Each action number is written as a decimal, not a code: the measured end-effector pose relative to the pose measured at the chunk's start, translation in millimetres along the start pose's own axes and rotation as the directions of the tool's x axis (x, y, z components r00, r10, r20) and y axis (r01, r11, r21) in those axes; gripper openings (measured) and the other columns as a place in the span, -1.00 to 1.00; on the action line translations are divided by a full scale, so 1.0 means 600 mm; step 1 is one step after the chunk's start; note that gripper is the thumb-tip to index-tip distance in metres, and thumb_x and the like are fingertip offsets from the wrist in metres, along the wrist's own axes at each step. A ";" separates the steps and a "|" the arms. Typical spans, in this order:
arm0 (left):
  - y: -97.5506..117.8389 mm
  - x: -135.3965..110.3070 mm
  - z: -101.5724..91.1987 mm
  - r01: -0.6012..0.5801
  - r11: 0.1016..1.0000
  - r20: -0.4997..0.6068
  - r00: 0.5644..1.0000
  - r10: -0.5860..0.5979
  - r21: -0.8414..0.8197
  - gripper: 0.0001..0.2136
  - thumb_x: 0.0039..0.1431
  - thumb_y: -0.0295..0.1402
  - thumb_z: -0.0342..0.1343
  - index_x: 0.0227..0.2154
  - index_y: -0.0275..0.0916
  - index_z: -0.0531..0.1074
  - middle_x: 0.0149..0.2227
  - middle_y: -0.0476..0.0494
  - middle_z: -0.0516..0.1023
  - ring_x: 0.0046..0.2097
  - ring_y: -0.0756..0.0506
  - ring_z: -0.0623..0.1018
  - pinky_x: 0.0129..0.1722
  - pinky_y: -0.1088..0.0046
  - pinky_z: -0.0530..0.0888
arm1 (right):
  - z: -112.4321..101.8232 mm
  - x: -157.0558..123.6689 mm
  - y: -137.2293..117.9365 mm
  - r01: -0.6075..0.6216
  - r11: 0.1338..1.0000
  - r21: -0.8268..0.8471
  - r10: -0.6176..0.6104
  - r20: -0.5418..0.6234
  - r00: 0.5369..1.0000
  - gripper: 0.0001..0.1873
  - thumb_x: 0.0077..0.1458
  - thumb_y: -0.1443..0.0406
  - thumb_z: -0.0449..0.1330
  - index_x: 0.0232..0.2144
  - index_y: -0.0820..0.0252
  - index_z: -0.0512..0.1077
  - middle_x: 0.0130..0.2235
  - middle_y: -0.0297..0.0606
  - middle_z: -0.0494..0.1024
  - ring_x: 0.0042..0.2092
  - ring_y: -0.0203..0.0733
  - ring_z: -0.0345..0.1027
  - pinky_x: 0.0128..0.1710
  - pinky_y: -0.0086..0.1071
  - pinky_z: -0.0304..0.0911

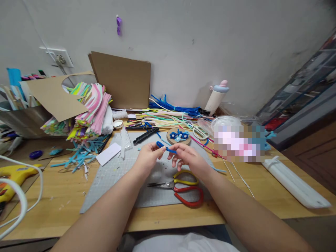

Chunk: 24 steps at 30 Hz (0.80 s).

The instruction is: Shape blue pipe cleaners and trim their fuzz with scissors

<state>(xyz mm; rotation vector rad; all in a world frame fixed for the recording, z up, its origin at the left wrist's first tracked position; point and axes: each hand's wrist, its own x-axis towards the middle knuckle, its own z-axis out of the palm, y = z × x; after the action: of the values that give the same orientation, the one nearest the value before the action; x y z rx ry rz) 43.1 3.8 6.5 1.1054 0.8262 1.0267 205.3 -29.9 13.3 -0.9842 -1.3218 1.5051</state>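
Observation:
A short blue pipe cleaner [161,144], bent into a loop at one end, is held above the grey cutting mat [105,185]. My left hand [149,156] pinches it by the looped end between thumb and forefinger. My right hand [193,159] has the other end between its thumb and forefinger, with the remaining fingers loosely curled. Below my hands lie scissors [169,184] with one yellow and one red handle, their blades pointing left. Just beyond my hands, a round cardboard disc [179,140] bears dark blue flower shapes with pale centres.
Bundles of pastel pipe cleaners [90,108] stand at the left, near a yellow glue gun [19,178]. Blue pipe cleaners [174,106] lie along the wall beside a white bottle [217,98]. A long white package [296,183] rests at the right edge.

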 end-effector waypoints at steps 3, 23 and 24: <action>0.009 -0.002 0.001 -0.039 0.997 -0.036 0.999 0.041 0.066 -0.85 -0.21 -0.36 0.30 -0.61 -0.31 0.46 -0.68 0.05 0.34 -0.58 0.08 0.23 -0.55 0.52 0.11 | -0.010 -0.002 -0.008 -0.067 0.997 -0.030 0.067 -0.019 0.998 -0.63 0.01 0.06 0.17 -0.24 0.22 0.34 -0.44 -0.32 0.47 -0.56 -0.39 0.32 -0.67 -0.57 0.14; -0.008 0.001 0.003 0.076 0.997 0.057 0.995 -0.077 0.016 -0.75 -0.13 -0.20 0.26 -0.53 -0.30 0.42 -0.58 0.00 0.39 -0.55 0.07 0.32 -0.47 0.51 0.27 | 0.006 0.007 0.025 -0.028 1.000 0.009 0.029 -0.064 0.998 -0.71 0.03 0.11 0.16 -0.43 0.20 0.21 -0.61 -0.43 0.46 -0.68 -0.42 0.25 -0.69 -0.58 0.12; -0.009 0.001 0.003 0.075 0.997 0.051 0.996 -0.076 0.015 -0.75 -0.14 -0.20 0.26 -0.53 -0.30 0.41 -0.58 0.00 0.39 -0.55 0.07 0.32 -0.46 0.51 0.27 | 0.007 0.007 0.026 -0.042 0.999 0.025 0.043 -0.055 0.998 -0.71 0.03 0.11 0.16 -0.41 0.19 0.21 -0.60 -0.42 0.48 -0.67 -0.40 0.27 -0.69 -0.57 0.13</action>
<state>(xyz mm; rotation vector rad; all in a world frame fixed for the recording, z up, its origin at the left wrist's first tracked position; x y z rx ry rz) 46.4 3.5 1.7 1.0994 0.8280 0.9270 198.2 -27.6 -1.8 -1.0372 -1.2485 1.5115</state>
